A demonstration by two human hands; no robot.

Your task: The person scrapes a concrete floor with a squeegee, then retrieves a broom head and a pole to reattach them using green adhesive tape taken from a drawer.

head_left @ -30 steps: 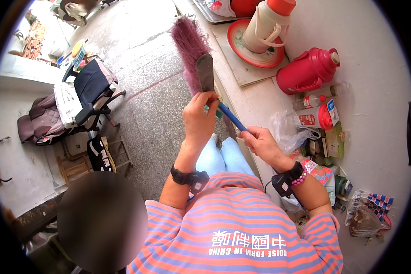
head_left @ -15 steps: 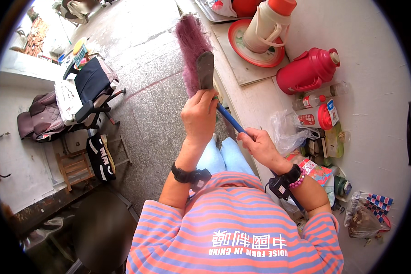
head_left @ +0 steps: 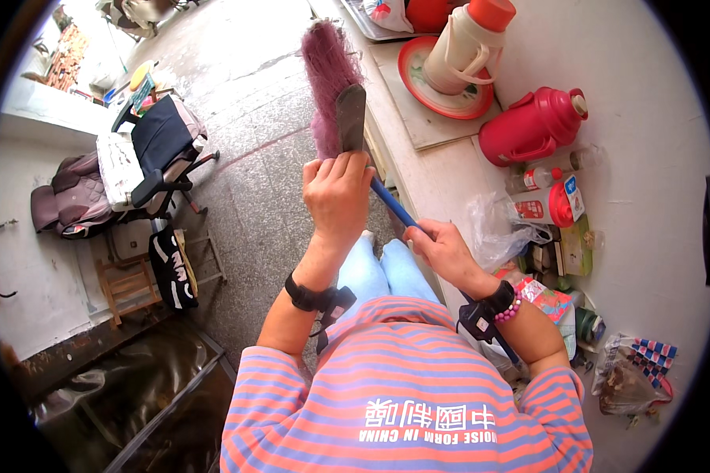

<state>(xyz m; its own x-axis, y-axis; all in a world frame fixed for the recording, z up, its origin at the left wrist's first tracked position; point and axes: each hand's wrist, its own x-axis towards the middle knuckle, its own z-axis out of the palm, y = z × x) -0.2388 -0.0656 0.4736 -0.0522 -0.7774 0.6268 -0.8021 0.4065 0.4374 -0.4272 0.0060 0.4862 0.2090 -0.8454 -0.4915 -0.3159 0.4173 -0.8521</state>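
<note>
Since a second ago, the left hand (head_left: 337,193) has rolled its knuckles up over the neck of the pink-purple fibre broom (head_left: 329,63), where its fingers had been raised in a pinch with a scrap of green showing beside them. Furthest left, a swivel chair with a smooth black pad (head_left: 159,130) faces a speckled grey stone floor (head_left: 252,189). The broom is held above that floor, head pointing away from the person; the left fingers are curled firmly around its neck, though whatever lies under the palm is hidden. Rightward, a slim blue tubular handle (head_left: 393,203) slants down to the right hand (head_left: 443,251), closed around it, thumb along the top. For a steady hold, the left fingers would best press evenly around the neck while the right hand braces the handle against twisting. The broom's fibres look fine, matted and frayed at the tip; against them lies a flat dark grey plate (head_left: 351,118), stiff-looking, with a rounded end. Beyond the right hand, on a smooth white ledge (head_left: 442,177), sit a crumpled clear plastic bag (head_left: 489,229), a glossy red-rimmed round dish (head_left: 406,75) under a cream cylindrical flask (head_left: 464,55), and a shiny crimson flask (head_left: 528,126) lying on its side.
</note>
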